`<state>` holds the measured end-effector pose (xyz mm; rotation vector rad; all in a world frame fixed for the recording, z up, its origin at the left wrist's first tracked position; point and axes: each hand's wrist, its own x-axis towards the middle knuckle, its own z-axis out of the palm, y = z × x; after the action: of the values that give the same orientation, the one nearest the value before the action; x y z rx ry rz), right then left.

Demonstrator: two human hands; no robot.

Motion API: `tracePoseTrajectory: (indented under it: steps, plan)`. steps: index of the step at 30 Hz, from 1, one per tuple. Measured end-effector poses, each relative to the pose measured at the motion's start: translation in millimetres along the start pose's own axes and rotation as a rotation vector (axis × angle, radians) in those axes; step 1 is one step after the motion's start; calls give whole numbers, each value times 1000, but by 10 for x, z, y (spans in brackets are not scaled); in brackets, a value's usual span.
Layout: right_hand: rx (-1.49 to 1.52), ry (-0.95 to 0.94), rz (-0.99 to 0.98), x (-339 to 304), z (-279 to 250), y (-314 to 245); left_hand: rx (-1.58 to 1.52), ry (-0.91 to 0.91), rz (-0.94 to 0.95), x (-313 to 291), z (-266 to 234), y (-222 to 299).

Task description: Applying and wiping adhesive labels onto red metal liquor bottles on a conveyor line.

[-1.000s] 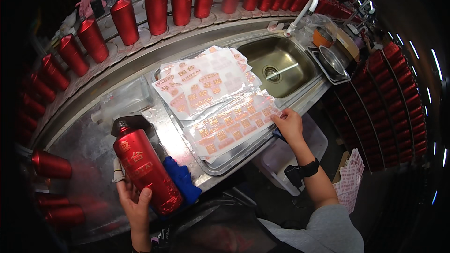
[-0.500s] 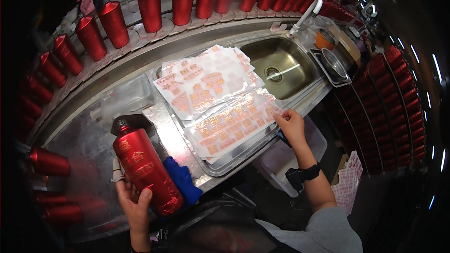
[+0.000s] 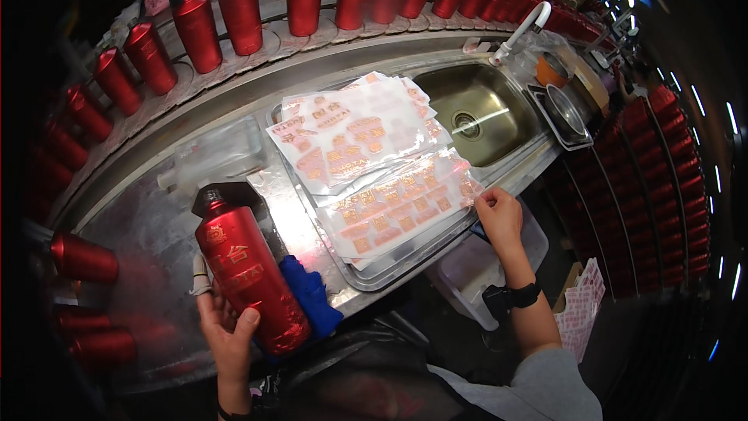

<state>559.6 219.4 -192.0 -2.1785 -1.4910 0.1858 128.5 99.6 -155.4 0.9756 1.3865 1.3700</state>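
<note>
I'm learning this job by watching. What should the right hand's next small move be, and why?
Probably peel gently at the right edge of the sticker sheet: the right hand has its fingers right there, though whether they already grip anything is unclear, and the left hand holds the red bottle beside the blue cloth, leaving the right free to peel.

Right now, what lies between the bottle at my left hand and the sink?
A stretch of metal counter, then overlapping printed sheets; the head view shows it.
</note>
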Motion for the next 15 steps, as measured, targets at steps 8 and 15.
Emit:
tracePoseTrajectory:
  steps: [8,15]
  plan:
    - [41,-2,-171,72,-212,-301,-64,-12,2,8,-74,16]
    - [394,-119,-138,1742,157,439,-70,15,-26,-54,-30,126]
